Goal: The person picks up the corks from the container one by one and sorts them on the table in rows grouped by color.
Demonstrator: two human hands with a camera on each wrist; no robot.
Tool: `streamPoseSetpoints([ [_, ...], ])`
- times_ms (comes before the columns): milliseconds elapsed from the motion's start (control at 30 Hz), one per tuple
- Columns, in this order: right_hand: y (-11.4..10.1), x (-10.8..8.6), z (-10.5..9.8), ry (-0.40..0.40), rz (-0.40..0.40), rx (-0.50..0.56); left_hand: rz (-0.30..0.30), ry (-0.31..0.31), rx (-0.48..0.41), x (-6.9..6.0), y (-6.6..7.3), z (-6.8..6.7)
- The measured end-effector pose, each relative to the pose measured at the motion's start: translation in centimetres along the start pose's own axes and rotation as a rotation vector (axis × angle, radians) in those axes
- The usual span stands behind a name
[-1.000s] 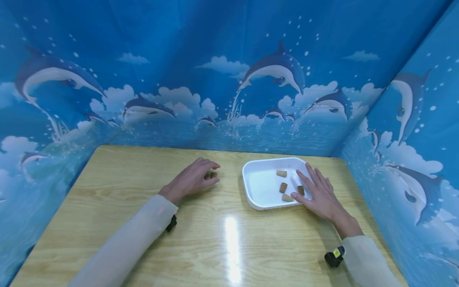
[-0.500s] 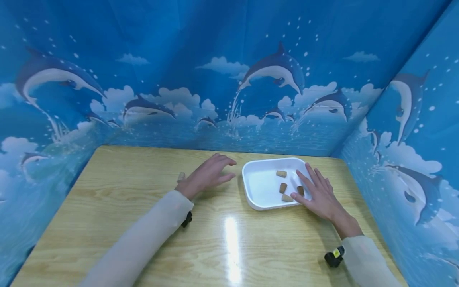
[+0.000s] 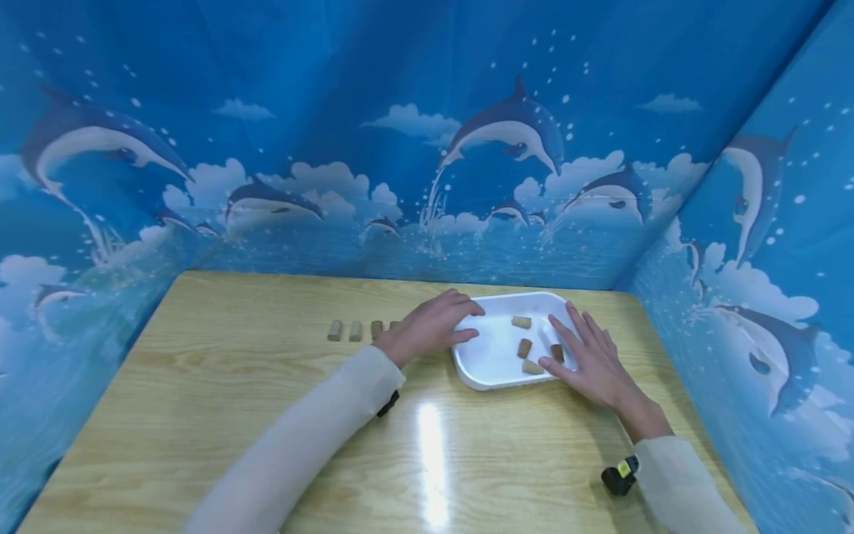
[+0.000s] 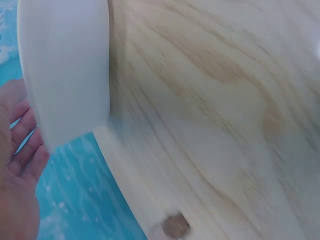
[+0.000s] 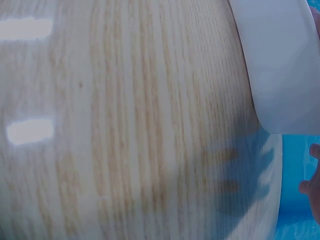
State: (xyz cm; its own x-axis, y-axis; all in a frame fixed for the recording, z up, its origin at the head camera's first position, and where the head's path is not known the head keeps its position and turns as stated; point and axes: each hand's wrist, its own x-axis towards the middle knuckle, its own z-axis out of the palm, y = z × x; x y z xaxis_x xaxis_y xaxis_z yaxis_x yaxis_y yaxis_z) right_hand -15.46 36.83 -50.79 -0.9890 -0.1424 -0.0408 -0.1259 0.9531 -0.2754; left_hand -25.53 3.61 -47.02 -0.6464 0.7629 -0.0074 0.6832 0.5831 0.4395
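Fingers (image 3: pixel 471 306) loose and empty, your left hand (image 3: pixel 434 324) hangs over the nine-o'clock rim of the white tray (image 3: pixel 490 352); your right hand (image 3: pixel 597 372) lies spread, clenching nothing, at four o'clock. You look about halfway: at least four lined-up corks (image 3: pixel 356 331) sit on the worktop (image 3: pixel 520 460) beyond nine o'clock, four tray corks (image 3: pixel 524 348) inside.

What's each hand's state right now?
Left hand: open, over the left edge of the white tray, holding nothing.
Right hand: open, spread at the tray's right side, holding nothing.
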Motion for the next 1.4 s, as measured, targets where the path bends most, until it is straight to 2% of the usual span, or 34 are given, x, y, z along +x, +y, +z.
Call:
streamPoseSetpoints([
  [233,-0.1,0.2,-0.1,-0.019,0.001,-0.006,0.048,-0.027,0.042,1.8,1.5,1.0],
  [567,-0.3,0.2,-0.4,-0.018,-0.006,0.017,0.091,-0.074,0.114,4.5,2.6,2.5],
  [1067,0.0,-0.2,-0.4,-0.002,-0.017,0.028,0.138,-0.111,0.174,6.4,4.7,4.1],
  [1267,-0.1,-0.2,-0.4,-0.003,-0.015,0.034,0.132,-0.094,0.24,6.8,5.4,4.7],
  [1400,-0.2,-0.2,-0.4,-0.003,-0.012,0.032,0.136,-0.088,0.254,7.1,5.9,4.9],
])
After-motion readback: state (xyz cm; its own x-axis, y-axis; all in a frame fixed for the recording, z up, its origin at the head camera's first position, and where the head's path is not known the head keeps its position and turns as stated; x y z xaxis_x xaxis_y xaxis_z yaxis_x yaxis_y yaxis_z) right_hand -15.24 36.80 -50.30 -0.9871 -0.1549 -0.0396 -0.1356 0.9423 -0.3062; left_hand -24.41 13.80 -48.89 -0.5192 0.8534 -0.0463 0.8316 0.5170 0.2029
